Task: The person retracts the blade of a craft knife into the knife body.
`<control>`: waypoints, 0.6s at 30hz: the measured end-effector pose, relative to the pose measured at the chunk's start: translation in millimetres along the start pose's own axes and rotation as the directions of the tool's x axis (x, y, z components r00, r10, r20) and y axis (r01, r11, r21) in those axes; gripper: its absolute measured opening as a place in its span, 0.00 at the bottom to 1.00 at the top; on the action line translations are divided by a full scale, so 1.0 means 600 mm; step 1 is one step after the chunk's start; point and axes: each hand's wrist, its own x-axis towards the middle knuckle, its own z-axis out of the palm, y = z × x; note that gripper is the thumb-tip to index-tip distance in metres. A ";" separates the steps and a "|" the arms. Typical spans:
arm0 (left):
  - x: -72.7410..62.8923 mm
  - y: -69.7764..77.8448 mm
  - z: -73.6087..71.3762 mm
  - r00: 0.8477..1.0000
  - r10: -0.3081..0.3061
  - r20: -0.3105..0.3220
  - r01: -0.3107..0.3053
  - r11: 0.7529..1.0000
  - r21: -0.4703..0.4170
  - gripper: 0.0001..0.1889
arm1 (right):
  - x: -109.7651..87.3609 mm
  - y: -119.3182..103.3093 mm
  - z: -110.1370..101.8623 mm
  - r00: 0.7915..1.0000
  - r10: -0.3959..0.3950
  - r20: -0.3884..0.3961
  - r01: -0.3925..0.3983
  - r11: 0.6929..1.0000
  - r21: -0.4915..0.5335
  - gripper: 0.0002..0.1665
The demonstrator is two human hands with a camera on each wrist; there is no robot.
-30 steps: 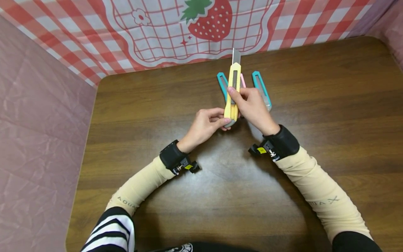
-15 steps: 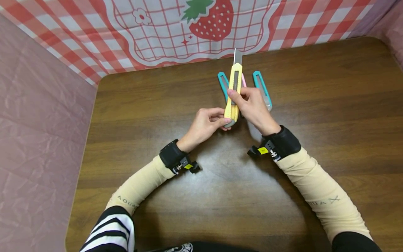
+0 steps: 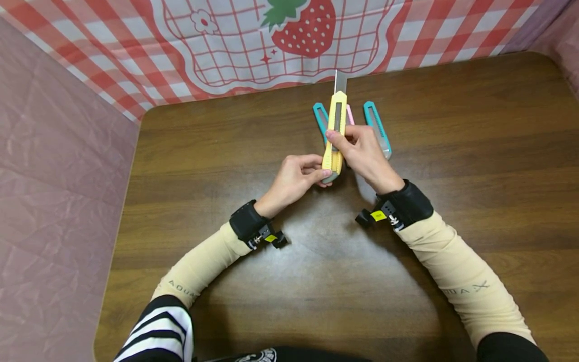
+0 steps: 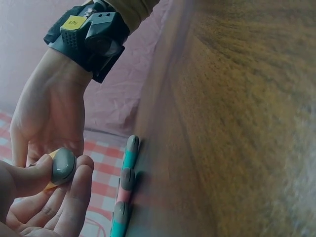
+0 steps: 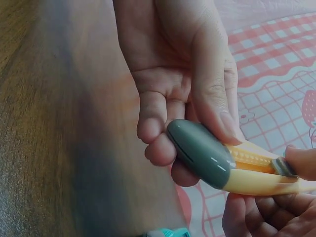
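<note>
A yellow utility knife [image 3: 338,113] is held up over the table, its blade [image 3: 341,82] extended and pointing away from me. My left hand [image 3: 296,177] pinches the grey butt end [image 5: 200,153] between thumb and fingers. Higher on the handle, my right hand [image 3: 362,148] grips the body, its thumb on the grey slider [image 5: 283,167] in the right wrist view. Behind the knife lie a teal cutter [image 3: 320,118] and a pink cutter [image 3: 350,115], the pink one mostly hidden. Another teal cutter [image 3: 377,128] lies just beyond the right hand.
The brown wooden table [image 3: 217,151] meets a red-and-white checked cloth [image 3: 226,45] with a strawberry print at its far edge. Pink fabric [image 3: 59,201] hangs along the left side. In the left wrist view, the grey ends of the lying cutters [image 4: 127,178] form a row.
</note>
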 end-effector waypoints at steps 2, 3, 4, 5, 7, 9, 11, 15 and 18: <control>0.000 -0.001 0.000 1.000 -0.006 0.001 0.006 1.000 -0.003 0.12 | 0.000 0.000 0.001 1.000 -0.002 0.002 0.002 1.000 -0.001 0.24; 0.000 -0.001 0.000 1.000 -0.009 0.002 0.009 1.000 -0.003 0.11 | -0.001 0.000 0.001 1.000 -0.005 0.003 0.005 1.000 -0.002 0.24; 0.000 -0.001 0.000 1.000 -0.011 0.002 0.011 1.000 -0.001 0.12 | -0.001 0.000 0.001 1.000 -0.004 0.004 0.004 1.000 -0.001 0.24; 0.000 -0.001 0.000 1.000 -0.012 0.002 0.012 1.000 0.000 0.12 | -0.001 0.001 0.001 1.000 -0.004 0.005 0.004 1.000 -0.002 0.24; -0.001 -0.001 -0.001 1.000 -0.013 0.003 0.013 1.000 0.003 0.12 | -0.002 0.001 0.001 1.000 -0.003 0.005 0.003 1.000 0.002 0.23; -0.002 0.000 -0.001 1.000 -0.013 0.005 0.013 1.000 0.005 0.12 | -0.002 0.001 0.001 1.000 0.000 0.006 0.000 1.000 0.010 0.23; -0.003 0.000 -0.002 1.000 -0.012 0.006 0.012 1.000 0.005 0.12 | -0.002 0.002 0.002 1.000 0.006 0.007 -0.006 1.000 0.019 0.23; -0.004 -0.002 -0.002 1.000 -0.015 0.008 0.015 1.000 -0.003 0.12 | -0.004 0.003 0.005 0.999 0.010 0.030 -0.012 0.999 0.046 0.21; -0.004 -0.004 -0.002 1.000 -0.017 0.011 0.017 1.000 -0.014 0.12 | -0.005 0.003 0.009 0.999 0.004 0.034 -0.006 0.998 0.063 0.18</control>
